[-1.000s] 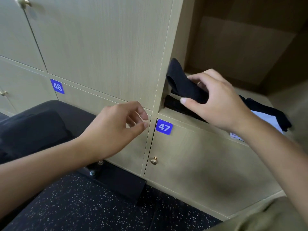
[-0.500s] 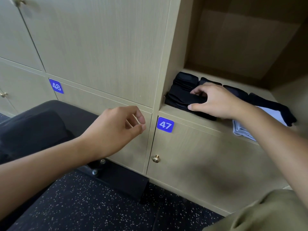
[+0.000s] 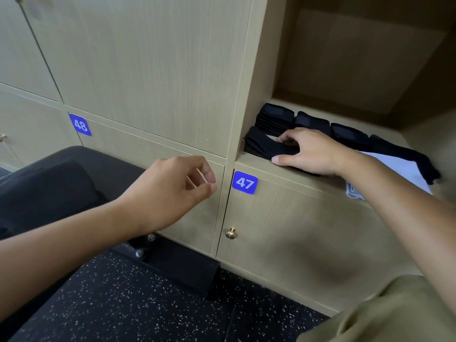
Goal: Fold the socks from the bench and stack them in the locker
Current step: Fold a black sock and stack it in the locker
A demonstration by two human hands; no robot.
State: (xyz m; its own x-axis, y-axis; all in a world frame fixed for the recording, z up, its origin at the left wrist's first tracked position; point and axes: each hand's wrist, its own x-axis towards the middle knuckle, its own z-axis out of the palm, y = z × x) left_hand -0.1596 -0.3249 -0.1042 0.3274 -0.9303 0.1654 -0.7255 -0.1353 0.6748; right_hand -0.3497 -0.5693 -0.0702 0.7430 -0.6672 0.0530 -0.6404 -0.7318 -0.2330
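The open locker (image 3: 256, 165) above label 47 holds a row of folded black socks (image 3: 276, 117) along its floor. At the front left corner lies a folded black sock (image 3: 259, 144). My right hand (image 3: 311, 151) lies on it, thumb at the front edge and fingers curled over its top. My left hand (image 3: 170, 188) hovers in front of the closed doors, left of label 47, with fingers loosely curled and nothing in it. An unfolded black sock (image 3: 407, 154) lies over a white cloth (image 3: 399, 169) at the locker's right.
A dark padded bench (image 3: 49, 183) stands at the left against the lockers, its black metal foot (image 3: 177, 265) on the speckled floor. Closed doors surround the open locker; a brass knob (image 3: 230, 233) sits on the door below label 47. My knee shows at the bottom right.
My right hand carried the black sock from above the locker's edge down onto the locker floor at the front left. The left hand stayed nearly still.
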